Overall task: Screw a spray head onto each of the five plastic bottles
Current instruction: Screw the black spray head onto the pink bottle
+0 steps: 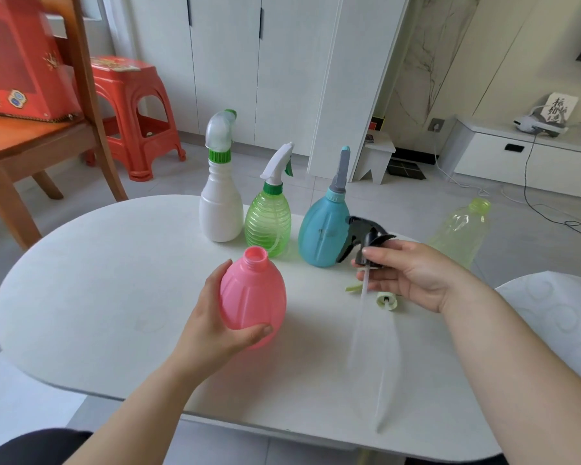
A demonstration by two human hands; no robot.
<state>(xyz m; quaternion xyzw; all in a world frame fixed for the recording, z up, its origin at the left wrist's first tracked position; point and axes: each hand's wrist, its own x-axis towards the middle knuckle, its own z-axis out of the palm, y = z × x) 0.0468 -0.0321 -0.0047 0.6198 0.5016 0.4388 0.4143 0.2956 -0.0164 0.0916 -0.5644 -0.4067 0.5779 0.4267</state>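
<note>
My left hand [215, 327] grips a pink bottle [253, 297] with an uncapped neck, held upright over the white table [114, 280]. To its right, my right hand [413, 273] holds a black spray head [366, 239] whose clear tube hangs down, blurred. Behind stand a white bottle [220, 209], a green ribbed bottle [268, 223] and a blue bottle [322, 229], each with a spray head on. A pale yellow-green bottle [460, 233] without a head stands at the far right. A light green spray head [384, 298] lies on the table, partly hidden by my right hand.
A wooden chair [47, 139] bearing a red box [21, 62] stands at the left, with a red plastic stool [135, 112] behind it. White cabinets, a small white stool and floor cables lie beyond the table. A white patterned surface [557, 313] adjoins at the right.
</note>
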